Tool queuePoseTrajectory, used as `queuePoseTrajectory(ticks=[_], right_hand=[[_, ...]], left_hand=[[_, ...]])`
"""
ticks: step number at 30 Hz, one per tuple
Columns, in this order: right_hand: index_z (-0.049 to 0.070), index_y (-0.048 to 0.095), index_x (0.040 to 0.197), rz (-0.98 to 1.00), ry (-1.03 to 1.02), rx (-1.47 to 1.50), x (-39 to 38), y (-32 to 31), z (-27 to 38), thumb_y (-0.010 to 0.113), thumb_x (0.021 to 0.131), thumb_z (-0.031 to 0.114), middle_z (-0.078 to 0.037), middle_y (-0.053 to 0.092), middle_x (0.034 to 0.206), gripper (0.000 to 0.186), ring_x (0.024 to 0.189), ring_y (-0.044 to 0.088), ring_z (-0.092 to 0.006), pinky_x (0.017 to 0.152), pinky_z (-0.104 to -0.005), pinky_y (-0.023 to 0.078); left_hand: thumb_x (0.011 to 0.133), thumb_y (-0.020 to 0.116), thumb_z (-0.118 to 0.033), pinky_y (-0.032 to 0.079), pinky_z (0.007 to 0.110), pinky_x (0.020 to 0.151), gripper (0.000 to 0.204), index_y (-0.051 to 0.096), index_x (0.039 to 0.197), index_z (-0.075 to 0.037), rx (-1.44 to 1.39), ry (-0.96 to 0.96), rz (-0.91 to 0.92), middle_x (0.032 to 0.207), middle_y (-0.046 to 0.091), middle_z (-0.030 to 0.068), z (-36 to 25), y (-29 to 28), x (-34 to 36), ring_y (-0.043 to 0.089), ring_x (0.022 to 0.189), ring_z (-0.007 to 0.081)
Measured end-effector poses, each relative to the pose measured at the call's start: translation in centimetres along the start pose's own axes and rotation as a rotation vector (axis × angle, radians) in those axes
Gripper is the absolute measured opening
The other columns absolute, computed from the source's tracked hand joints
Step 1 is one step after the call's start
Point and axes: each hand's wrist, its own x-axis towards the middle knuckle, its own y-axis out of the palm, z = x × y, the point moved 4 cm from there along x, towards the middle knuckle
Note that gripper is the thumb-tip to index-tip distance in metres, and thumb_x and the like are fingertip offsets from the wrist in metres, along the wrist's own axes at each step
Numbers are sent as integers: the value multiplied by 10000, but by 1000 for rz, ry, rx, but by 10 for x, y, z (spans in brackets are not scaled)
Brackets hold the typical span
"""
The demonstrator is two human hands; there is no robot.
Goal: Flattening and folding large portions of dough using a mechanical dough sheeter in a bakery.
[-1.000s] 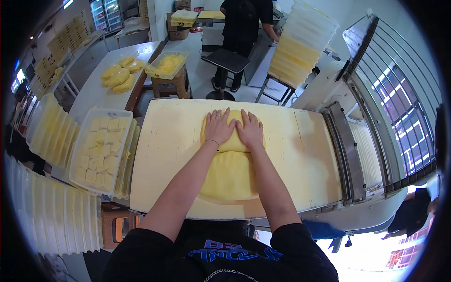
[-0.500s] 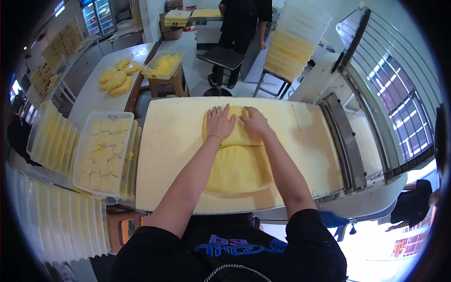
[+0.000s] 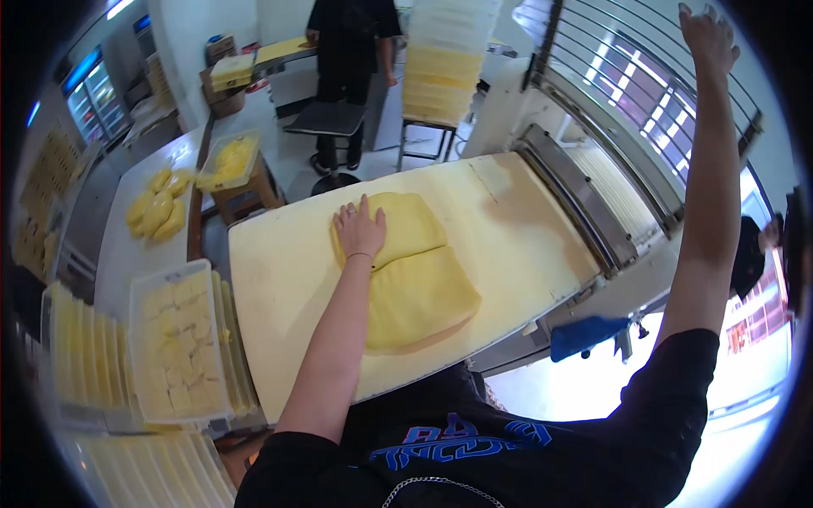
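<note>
A thick slab of yellow dough (image 3: 419, 296), folded over with a seam across its middle, lies on the pale work surface (image 3: 279, 279). Flat on the dough's far left part rests my left hand (image 3: 362, 232), fingers spread and a ring on one of them. My right hand (image 3: 710, 41) is raised at the upper right, away from the dough, beside the wire guard (image 3: 652, 59) of the rolling machine. Its fingers are apart, slightly bent, and nothing shows in them.
The machine's metal roller (image 3: 569, 195) borders the surface on the right. To the left stand a plastic tray (image 3: 212, 339) of cut dough pieces and stacked trays (image 3: 85, 347). Dough lumps (image 3: 157, 205) lie on a side table. Beyond, a person (image 3: 347, 51) stands near stacked crates (image 3: 440, 76).
My right hand has left the dough and swung up to the right, by the wire guard. My left hand stays on the dough. The whole view has turned to the right.
</note>
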Motion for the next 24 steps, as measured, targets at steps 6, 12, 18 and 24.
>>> queuePoseTrajectory(ticks=[6, 12, 18, 24], right_hand=[[200, 460, 1431, 320, 35, -593, 19, 76, -114, 490, 905, 544, -107, 537, 1387, 629, 1287, 501, -334, 1006, -707, 324], [44, 527, 1355, 234, 39, -473, -14, 1, -77, 579, 898, 493, -157, 575, 1301, 643, 1255, 513, -302, 1087, -488, 358], [33, 626, 1068, 12, -124, -386, -67, -7, -1, 550, 817, 183, -178, 625, 1077, 302, 1054, 551, -312, 1001, -463, 335], [8, 618, 989, -19, 9, -621, -122, -33, 41, 522, 805, 112, -221, 625, 1001, 232, 994, 573, -347, 1022, -460, 325]], left_hand=[[948, 406, -486, 253, 483, 1130, 598, 457, 1436, -145, 28, 9, -12, 1330, 547, 167, 1, 0, 0, 451, 1268, 328], [941, 451, -446, 373, 447, 1013, 551, 525, 1375, -115, 33, 76, 17, 1237, 618, 167, -10, -9, 5, 548, 1160, 315], [954, 440, -454, 426, 454, 939, 544, 521, 1364, -106, 137, 113, -24, 1202, 634, 152, 14, -4, 3, 582, 1105, 313], [965, 404, -476, 360, 458, 1029, 564, 473, 1406, -132, 83, 110, -13, 1259, 608, 148, 6, 5, 6, 535, 1193, 318]])
